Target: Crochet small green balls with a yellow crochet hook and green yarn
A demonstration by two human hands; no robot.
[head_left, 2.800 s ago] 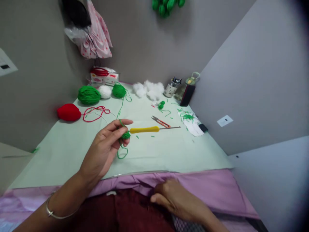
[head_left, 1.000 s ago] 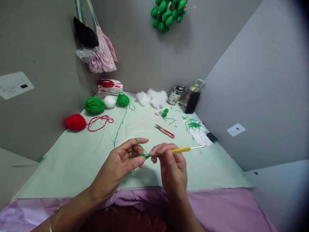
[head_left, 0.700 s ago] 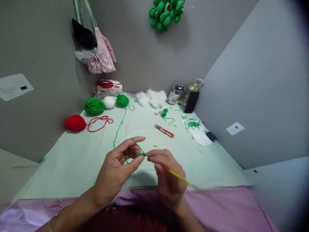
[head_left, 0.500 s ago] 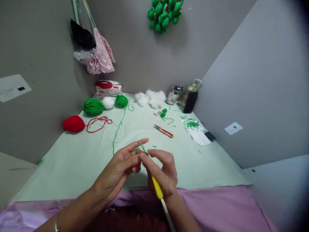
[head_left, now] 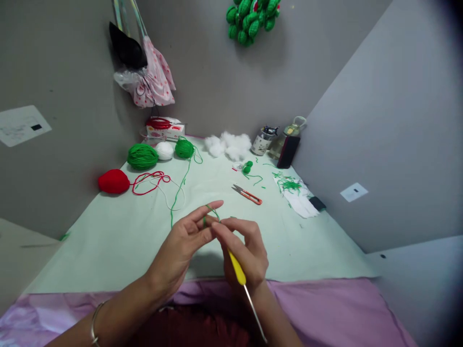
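Note:
Green yarn (head_left: 213,210) loops over the raised index finger of my left hand (head_left: 184,241) and around another of its fingers. That hand's thumb meets the fingertips of my right hand (head_left: 248,248), where the yarn ends in a spot mostly hidden by fingers. My right hand is closed around a crochet hook with a yellow grip (head_left: 237,267); its metal shaft points down toward my lap. A strand runs from the small green yarn ball (head_left: 184,148) down the table to behind my left hand.
On the table (head_left: 144,250) lie orange snips (head_left: 248,194), a red yarn ball (head_left: 114,181), a green one (head_left: 142,156), white stuffing (head_left: 231,146), a small green piece (head_left: 247,167) and yarn scraps (head_left: 290,185). A phone (head_left: 288,152) leans at the back right.
The view has shifted slightly. Both hands have drawn closer at the fingertips, and the hook in my right hand has turned a little, showing its lower shaft at a different angle.

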